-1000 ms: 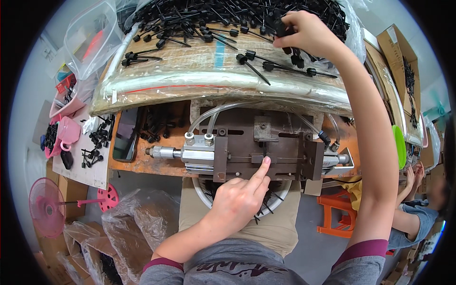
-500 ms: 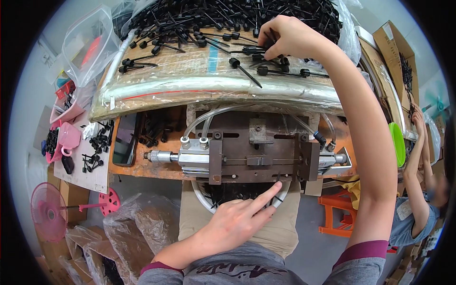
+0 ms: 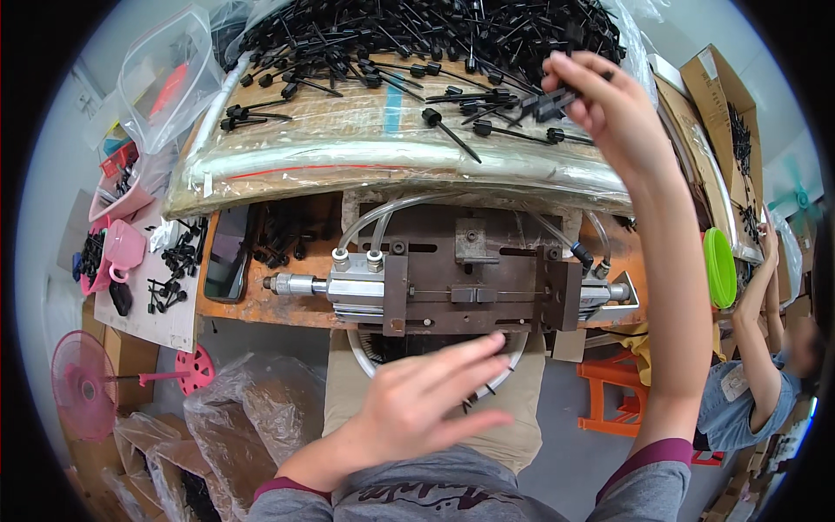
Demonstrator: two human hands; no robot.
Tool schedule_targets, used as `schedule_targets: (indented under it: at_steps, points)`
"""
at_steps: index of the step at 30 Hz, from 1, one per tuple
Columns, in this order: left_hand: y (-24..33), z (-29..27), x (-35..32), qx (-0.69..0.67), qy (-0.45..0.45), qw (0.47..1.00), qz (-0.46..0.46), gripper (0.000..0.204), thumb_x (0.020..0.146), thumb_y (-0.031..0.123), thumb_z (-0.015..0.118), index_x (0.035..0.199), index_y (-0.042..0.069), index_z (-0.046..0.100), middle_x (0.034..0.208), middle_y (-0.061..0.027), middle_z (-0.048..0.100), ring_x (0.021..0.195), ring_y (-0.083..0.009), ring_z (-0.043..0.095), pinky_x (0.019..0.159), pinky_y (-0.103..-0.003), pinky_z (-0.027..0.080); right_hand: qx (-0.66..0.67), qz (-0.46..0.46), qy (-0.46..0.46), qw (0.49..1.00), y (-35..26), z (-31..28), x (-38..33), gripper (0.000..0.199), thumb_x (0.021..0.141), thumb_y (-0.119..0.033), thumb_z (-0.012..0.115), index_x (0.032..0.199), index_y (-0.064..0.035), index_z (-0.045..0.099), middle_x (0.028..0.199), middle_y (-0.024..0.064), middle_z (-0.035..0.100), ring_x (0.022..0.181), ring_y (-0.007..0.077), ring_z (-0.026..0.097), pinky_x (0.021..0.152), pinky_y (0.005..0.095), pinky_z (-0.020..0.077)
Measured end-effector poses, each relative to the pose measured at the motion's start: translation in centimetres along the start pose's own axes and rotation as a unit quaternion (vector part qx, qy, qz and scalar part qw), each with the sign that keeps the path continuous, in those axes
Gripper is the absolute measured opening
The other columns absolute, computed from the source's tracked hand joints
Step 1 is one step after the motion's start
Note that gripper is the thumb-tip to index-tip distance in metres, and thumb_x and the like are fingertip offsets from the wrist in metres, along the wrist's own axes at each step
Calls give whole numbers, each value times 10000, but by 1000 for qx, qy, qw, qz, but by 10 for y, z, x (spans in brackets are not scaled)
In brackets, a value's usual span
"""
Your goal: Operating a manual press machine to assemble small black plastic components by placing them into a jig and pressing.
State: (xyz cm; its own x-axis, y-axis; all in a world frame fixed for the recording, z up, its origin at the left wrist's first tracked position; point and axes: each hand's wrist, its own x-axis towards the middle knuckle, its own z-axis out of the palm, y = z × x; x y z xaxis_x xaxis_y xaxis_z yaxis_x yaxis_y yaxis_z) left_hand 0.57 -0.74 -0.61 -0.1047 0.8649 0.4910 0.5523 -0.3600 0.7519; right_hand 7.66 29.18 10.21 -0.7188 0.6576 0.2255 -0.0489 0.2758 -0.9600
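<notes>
Over the right side of the plastic-wrapped board, my right hand (image 3: 613,109) is closed on a black stemmed plastic part (image 3: 548,106), blurred by motion; I cannot tell if it is more than one. Loose black stemmed parts (image 3: 448,135) lie close to it, each with a thick ribbed head and a thin tail. My left hand (image 3: 413,396) has its fingers stretched out and apart, just in front of the brown metal fixture (image 3: 435,230). Beneath those fingers is a white-rimmed round container (image 3: 359,355) on my lap, with black parts partly hidden inside.
A large heap of black parts (image 3: 417,35) covers the board's far side. Clear air hoses (image 3: 357,222) run to silver cylinders (image 3: 357,291) on the fixture. A phone (image 3: 229,252) lies left. Another person (image 3: 757,374) reaches at a cardboard box (image 3: 722,96) on the right.
My right hand has moved right from the loose parts, a black part in its fingers. My left hand has drawn slightly back left, its fingers spreading out.
</notes>
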Motion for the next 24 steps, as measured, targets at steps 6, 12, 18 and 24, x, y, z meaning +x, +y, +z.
schedule_targets:
  at_steps: [6, 12, 18, 24]
  points:
    - [-1, -17, 26, 102, 173, 979, 45, 526, 707, 115, 862, 1171, -17, 651, 1203, -187, 651, 979, -235, 657, 750, -305, 563, 107, 80, 15, 991, 7, 48, -90, 173, 924, -219, 695, 973, -55, 665, 839, 18, 687, 548, 0, 523, 488, 142, 397]
    - [-1, -8, 24, 191, 95, 974, 72, 431, 677, 111, 826, 1098, 90, 736, 1159, -77, 679, 902, -243, 640, 726, -334, 493, 165, 159, 12, 973, 23, 76, -150, 140, 933, -139, 684, 1007, -25, 647, 862, 36, 684, 607, 36, 577, 525, 159, 444]
    - [-3, -6, 17, 185, 56, 978, 72, 400, 683, 21, 777, 1078, 75, 739, 1114, -72, 689, 873, -239, 656, 762, -333, 530, 217, 208, 11, 954, 38, 75, -170, 148, 927, -132, 686, 1024, -25, 651, 869, 48, 686, 606, 42, 577, 522, 166, 446]
    - [-4, -4, 6, 52, 29, 998, 33, 359, 695, 13, 769, 1052, 41, 739, 1045, -86, 716, 836, -227, 702, 668, -306, 557, 245, 232, 6, 941, 42, 72, -179, 164, 903, -119, 709, 1022, -20, 656, 882, 53, 677, 608, 39, 581, 508, 158, 448]
